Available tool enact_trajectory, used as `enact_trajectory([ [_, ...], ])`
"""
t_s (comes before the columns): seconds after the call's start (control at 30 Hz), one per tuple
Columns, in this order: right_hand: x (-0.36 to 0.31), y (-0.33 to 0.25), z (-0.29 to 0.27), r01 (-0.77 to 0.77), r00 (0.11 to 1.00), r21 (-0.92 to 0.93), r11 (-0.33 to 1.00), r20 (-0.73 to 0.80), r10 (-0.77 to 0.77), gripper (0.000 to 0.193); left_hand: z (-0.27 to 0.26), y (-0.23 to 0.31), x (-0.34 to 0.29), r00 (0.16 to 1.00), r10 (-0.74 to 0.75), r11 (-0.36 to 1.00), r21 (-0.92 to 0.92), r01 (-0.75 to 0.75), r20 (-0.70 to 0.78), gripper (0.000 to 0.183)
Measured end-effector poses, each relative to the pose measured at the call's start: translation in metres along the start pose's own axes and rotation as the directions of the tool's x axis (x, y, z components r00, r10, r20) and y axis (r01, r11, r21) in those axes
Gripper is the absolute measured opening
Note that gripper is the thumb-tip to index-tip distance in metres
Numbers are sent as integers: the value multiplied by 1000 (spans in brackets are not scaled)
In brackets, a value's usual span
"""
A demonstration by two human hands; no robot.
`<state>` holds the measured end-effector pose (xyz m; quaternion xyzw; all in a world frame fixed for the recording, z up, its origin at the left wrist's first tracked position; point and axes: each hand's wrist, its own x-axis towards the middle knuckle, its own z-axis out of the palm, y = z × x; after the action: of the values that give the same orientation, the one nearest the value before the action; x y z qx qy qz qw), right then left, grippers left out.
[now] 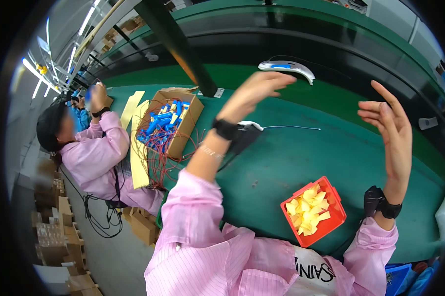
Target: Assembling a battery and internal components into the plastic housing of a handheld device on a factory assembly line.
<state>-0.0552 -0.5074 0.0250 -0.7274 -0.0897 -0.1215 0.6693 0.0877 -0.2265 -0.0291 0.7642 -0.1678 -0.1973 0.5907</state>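
Observation:
My left hand (259, 89) is raised over the green table, its fingers stretched out to the right and nothing visible in them. Just beyond its fingertips, a curved white plastic casing (304, 67) with a blue piece inside lies at the table's far side. My right hand (391, 121) is held up at the right with fingers spread, holding nothing. Beside my left wrist, a white part (252, 124) with a thin pale cable lies on the table, partly hidden by a black object (245, 141). A red bin (335, 209) of yellow paper pieces stands between my forearms.
A cardboard box (189, 121) of blue battery packs with red wires stands to the left, beside yellow strips (139, 163). A co-worker in pink (97, 153) works there. A green post (175, 42) rises behind the box. A dark conveyor (331, 59) runs along the far side.

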Motion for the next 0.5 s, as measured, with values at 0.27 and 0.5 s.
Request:
enact_trajectory([
  [0.27,7,9,-24,45,992,-20,999,-118,-47,36,-206,-93,-145,788,87,116,792,600,-610,31],
  [0.5,7,12,-8,11,999,33,999,-38,-9,31,-191,-84,-153,746,98,198,748,634,-658,31],
])
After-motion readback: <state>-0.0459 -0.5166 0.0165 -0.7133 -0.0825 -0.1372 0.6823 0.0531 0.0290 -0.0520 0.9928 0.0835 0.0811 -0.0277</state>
